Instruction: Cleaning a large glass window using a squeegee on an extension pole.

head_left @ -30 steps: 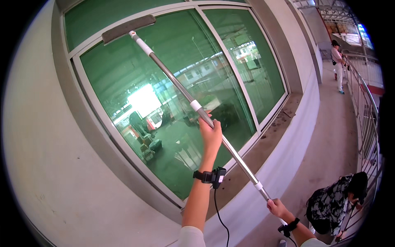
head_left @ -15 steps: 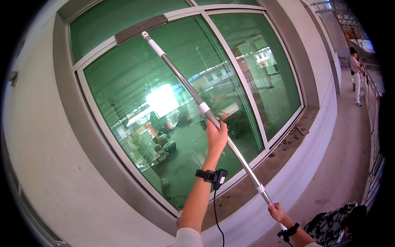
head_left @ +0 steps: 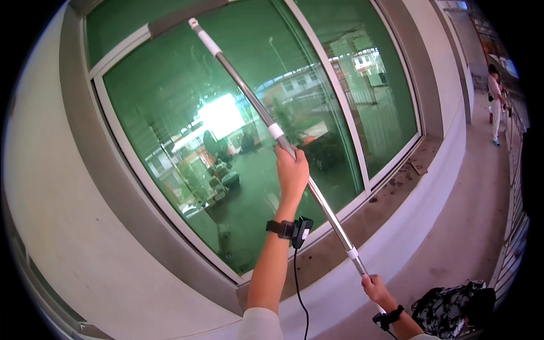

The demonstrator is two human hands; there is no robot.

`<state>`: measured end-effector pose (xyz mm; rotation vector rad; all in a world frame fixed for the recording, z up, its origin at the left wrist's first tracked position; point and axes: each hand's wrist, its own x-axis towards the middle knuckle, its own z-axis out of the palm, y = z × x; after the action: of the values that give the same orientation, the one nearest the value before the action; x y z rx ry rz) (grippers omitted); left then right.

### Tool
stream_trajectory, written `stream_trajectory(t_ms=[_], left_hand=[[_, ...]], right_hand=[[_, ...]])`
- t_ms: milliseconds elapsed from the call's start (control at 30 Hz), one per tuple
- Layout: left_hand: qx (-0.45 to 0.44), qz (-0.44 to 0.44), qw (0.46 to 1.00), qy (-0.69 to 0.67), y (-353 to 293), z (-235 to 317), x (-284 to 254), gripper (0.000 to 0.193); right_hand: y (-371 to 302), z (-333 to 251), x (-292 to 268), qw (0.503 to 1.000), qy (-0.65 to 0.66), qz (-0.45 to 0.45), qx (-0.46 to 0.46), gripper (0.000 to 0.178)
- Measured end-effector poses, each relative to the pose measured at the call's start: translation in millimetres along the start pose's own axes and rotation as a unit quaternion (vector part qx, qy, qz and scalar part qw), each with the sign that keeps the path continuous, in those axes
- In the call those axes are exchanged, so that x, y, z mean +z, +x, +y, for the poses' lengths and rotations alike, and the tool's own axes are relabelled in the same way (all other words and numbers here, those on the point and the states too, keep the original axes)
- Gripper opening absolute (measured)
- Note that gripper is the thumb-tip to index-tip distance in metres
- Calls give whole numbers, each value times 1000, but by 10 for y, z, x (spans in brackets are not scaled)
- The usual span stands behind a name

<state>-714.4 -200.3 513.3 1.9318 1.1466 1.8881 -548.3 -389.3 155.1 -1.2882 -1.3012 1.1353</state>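
My left hand (head_left: 293,175) is wrapped round the middle of a long metal telescopic pole (head_left: 246,90) with white collars. Lower down, my right hand (head_left: 378,290) grips the same pole near its bottom end. At the top, the pole carries a long, flat grey mop head (head_left: 182,18), which lies across the white frame rail between the upper pane and the large pane; its far end is cut off by the picture's upper rim. Green-tinted window glass (head_left: 187,73) stands behind the pole, with bright reflections in it.
A dirty sill (head_left: 340,232) runs under the window, with a small flat block (head_left: 419,167) on it. At right, a walkway (head_left: 459,198) runs beside a metal railing (head_left: 513,170), where a person (head_left: 496,102) stands. A dark patterned fabric thing (head_left: 445,309) is at lower right.
My view has shifted, so the window, mop head and pole sit higher in the picture. Against the window frame, the mop head has hardly moved. Both hands keep their grip.
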Motion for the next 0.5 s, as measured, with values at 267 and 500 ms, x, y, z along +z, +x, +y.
stream_trajectory(t_ms=[267, 500], left_hand=[[-11, -45, 994, -96, -496, 141, -218, 16], [-59, -108, 980, -157, -1242, 140, -443, 22]], right_hand=[[-689, 147, 21, 1000, -8, -7, 26, 49], [-1760, 260, 71, 996, -62, -18, 63, 64]])
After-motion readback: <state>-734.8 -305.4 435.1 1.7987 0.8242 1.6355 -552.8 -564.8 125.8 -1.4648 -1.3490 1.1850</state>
